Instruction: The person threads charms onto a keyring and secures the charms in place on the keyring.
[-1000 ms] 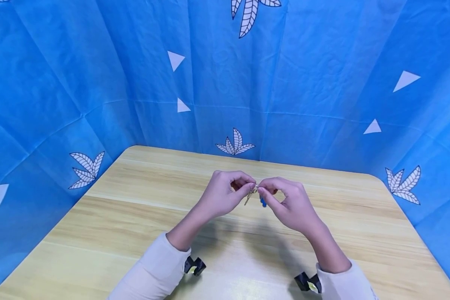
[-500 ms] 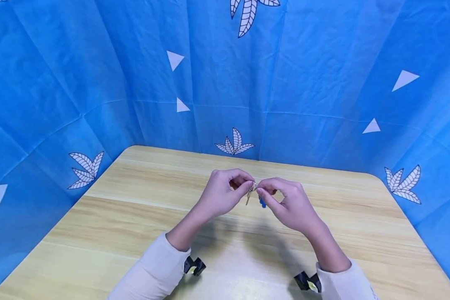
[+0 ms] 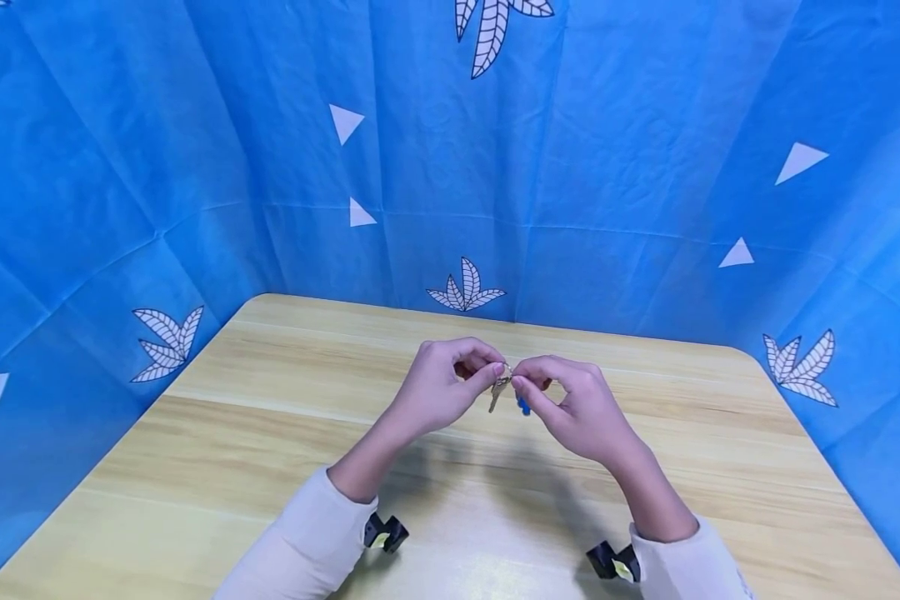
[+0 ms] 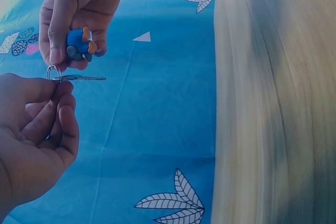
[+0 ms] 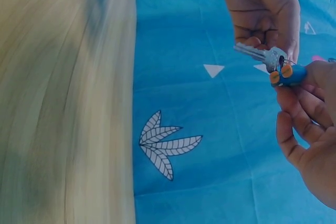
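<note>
Over the table, my left hand and right hand meet fingertip to fingertip. Between them is a small metal key ring, pinched by thumb and index finger on both sides. A silver key hangs from the ring on the left hand's side, pointing down in the head view. Below the right fingertips dangles a small blue figure charm with orange and grey parts. Fingers hide part of the ring, so whether its coils are spread cannot be told.
A light wooden table lies beneath both hands. Blue curtain with white leaves and triangles surrounds its back and sides. Each wrist carries a small black camera mount, one at the left cuff.
Both hands stay almost in place, keeping their pinch. The key has turned slightly and shows broader, and a little more of the ring is visible between the fingertips.
</note>
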{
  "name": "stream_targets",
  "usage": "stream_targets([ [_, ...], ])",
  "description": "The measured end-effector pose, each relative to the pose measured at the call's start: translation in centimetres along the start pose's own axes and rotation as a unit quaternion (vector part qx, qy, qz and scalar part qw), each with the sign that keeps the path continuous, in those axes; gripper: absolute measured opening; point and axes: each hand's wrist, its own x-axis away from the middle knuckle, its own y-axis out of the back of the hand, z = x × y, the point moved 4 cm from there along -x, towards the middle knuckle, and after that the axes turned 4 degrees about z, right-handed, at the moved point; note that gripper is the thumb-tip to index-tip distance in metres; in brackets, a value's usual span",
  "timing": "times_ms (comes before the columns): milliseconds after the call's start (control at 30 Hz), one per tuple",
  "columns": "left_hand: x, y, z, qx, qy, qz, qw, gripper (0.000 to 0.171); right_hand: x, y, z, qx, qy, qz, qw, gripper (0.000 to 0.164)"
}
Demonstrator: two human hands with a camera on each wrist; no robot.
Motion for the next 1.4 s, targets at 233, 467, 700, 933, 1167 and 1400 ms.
stream_targets([
  [233,0.08,-0.09,0.03,-0.002,-0.007,-0.004,1.0000,0.006,0.05,-0.08,-0.08,0.000,-0.009,0.002,1.000,0.012],
  [467,0.17,-0.05,0.14,-0.005,-0.013,-0.019,0.9997,0.005,0.02,-0.13,-0.02,-0.002,-0.006,0.004,1.000,0.013],
  [700,0.14,0.00,0.21,-0.001,-0.019,-0.026,0.9995,0.006,-0.02,-0.30,0.06,0.001,-0.004,0.009,1.000,0.011],
  [933,0.14,0.04,0.19,0.000,-0.017,-0.027,0.9995,0.007,-0.03,-0.41,0.10,-0.003,-0.010,0.015,1.000,0.011],
  [1167,0.08,0.09,0.21,0.002,-0.020,-0.030,0.9994,0.010,0.04,-0.76,0.03,-0.021,-0.012,0.031,0.999,0.013],
  [1400,0.11,0.03,0.19,-0.002,-0.014,-0.029,0.9995,0.007,0.01,-0.69,-0.19,-0.029,-0.047,0.060,0.997,0.008],
])
